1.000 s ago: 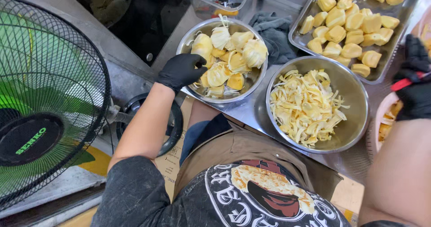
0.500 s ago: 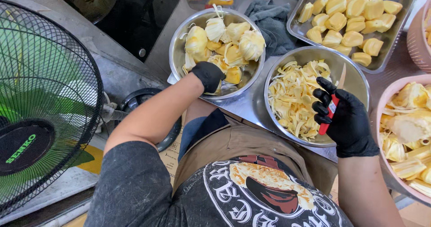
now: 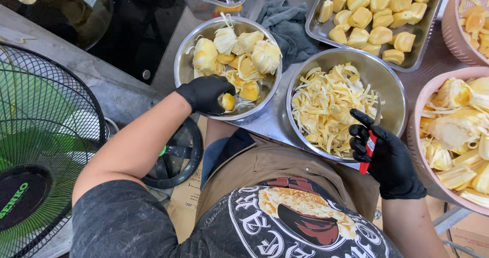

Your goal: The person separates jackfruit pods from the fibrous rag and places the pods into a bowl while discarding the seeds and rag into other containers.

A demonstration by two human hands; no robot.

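Head view: left hand point(image 3: 206, 92) pinches a yellow jackfruit pod point(image 3: 227, 102) at the left steel bowl's point(image 3: 183, 69) near rim. Right hand point(image 3: 387, 156) grips a red-handled knife point(image 3: 368, 152), well apart, beside the bowl of fibres point(image 3: 392, 79).

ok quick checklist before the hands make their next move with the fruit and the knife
1. Left hand grips a yellow fruit piece: ok.
2. Piece is over the left steel bowl: ok.
3. Right hand holds the red-handled knife securely: ok.
4. Blade pointing away from fingers: cannot tell, blade hidden.
5. Both hands gloved: ok.
6. Middle bowl of fibre strips has room left: ok.
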